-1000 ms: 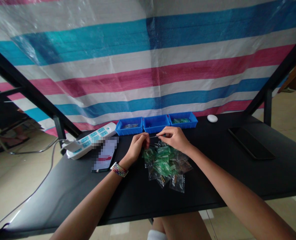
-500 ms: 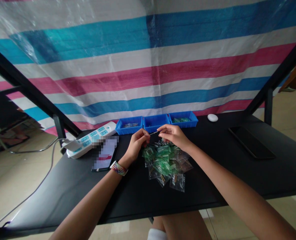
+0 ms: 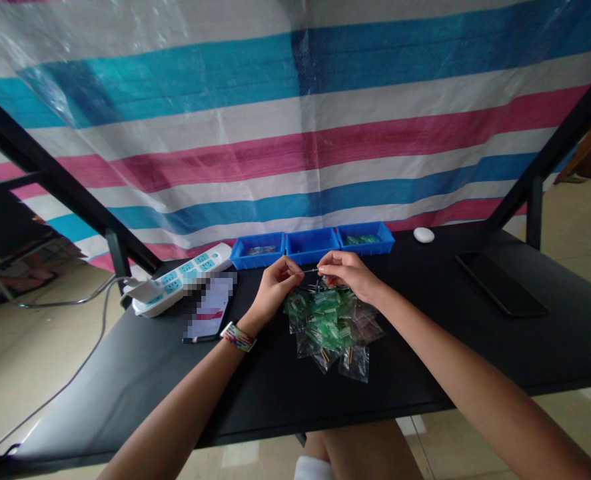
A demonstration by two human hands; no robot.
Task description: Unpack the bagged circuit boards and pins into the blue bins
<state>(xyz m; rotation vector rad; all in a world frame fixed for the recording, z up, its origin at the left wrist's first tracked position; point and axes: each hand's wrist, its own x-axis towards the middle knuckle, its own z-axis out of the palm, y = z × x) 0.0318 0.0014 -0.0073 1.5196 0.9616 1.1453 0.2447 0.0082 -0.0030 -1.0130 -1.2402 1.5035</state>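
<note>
My left hand (image 3: 274, 288) and my right hand (image 3: 348, 274) are raised just above a heap of small clear plastic bags (image 3: 332, 327) with green and brown parts inside. Both hands pinch the ends of one thin, dark, wire-like part (image 3: 309, 271) held level between them. A woven band sits on my left wrist (image 3: 238, 337). Behind the hands stand three blue bins: left bin (image 3: 258, 251), middle bin (image 3: 312, 245), right bin (image 3: 364, 239).
A white power strip (image 3: 180, 279) and a phone (image 3: 210, 315) lie left of the hands on the black table (image 3: 125, 373). A white round object (image 3: 424, 235) and a dark flat slab (image 3: 502, 283) sit at the right. A striped tarp (image 3: 295, 133) hangs behind.
Both hands rose slightly off the bag heap with the thin part pinched between them; they have barely shifted in the last half second.
</note>
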